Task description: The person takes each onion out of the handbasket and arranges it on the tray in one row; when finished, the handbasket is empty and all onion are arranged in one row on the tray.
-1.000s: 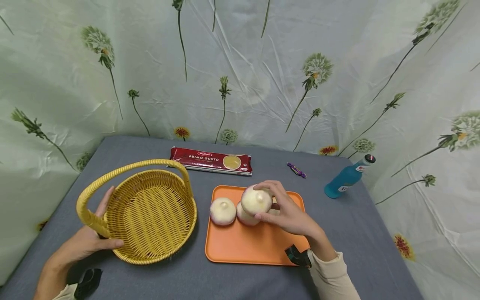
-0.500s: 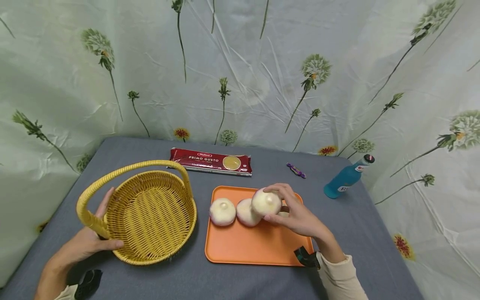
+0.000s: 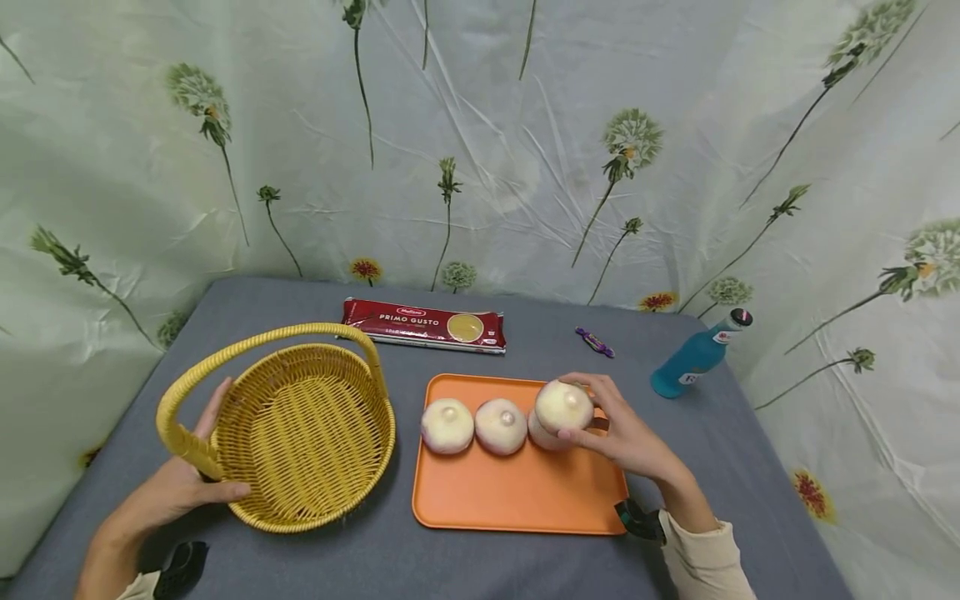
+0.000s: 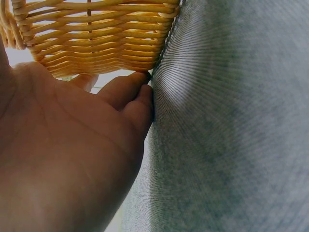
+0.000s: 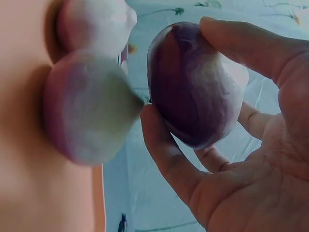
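A yellow wicker basket (image 3: 307, 450) with an arched handle stands at the left. My left hand (image 3: 168, 492) holds its near left side, thumb at the rim and fingers along the outer wall; in the left wrist view the fingers (image 4: 123, 92) reach beside the basket's lower edge. My right hand (image 3: 622, 425) pinches a white-and-purple turnip (image 3: 564, 406) by its sides, nub upward, above the orange tray (image 3: 517, 500). On the tray sit a left turnip (image 3: 447, 426), a middle turnip (image 3: 501, 427) and a right turnip (image 3: 543, 435), the last partly hidden by the held one.
A red spaghetti packet (image 3: 423, 325) lies behind the tray. Farther right are a purple wrapped candy (image 3: 596, 342) and a blue bottle (image 3: 697, 357). A flower-printed curtain (image 3: 495, 150) borders the back of the grey-covered table (image 3: 360, 558).
My right hand has moved to the right with the turnip, from over the middle turnip to over the right one. The left hand and basket stay in place.
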`<control>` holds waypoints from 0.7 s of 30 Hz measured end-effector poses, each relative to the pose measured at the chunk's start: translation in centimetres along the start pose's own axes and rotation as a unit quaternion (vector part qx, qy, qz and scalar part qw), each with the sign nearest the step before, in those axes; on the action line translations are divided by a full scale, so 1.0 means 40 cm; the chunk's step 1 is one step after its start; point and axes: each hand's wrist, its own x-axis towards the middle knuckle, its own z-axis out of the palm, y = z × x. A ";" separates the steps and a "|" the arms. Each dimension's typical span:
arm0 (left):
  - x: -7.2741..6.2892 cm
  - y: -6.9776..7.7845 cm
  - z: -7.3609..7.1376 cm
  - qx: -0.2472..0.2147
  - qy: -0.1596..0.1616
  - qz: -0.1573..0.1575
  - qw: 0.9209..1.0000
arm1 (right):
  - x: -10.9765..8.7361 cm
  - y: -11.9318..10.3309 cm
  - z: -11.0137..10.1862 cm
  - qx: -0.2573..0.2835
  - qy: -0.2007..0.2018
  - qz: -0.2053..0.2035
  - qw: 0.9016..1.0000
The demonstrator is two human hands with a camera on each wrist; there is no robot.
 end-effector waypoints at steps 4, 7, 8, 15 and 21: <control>0.001 -0.003 0.000 -0.009 -0.002 0.002 1.000 | -0.014 0.018 -0.014 -0.007 0.012 0.005 1.000; 0.001 -0.005 0.001 -0.019 -0.004 0.009 1.000 | -0.026 0.030 -0.023 -0.009 0.023 0.012 1.000; 0.001 -0.007 0.002 -0.021 -0.004 0.013 1.000 | -0.030 0.034 -0.026 -0.008 0.026 0.015 1.000; 0.003 -0.011 0.006 -0.022 0.002 0.033 0.999 | -0.052 0.054 -0.047 0.007 0.046 0.031 0.998; 0.006 -0.005 0.005 -0.007 0.006 0.030 1.000 | -0.061 0.064 -0.058 0.004 0.051 0.030 0.998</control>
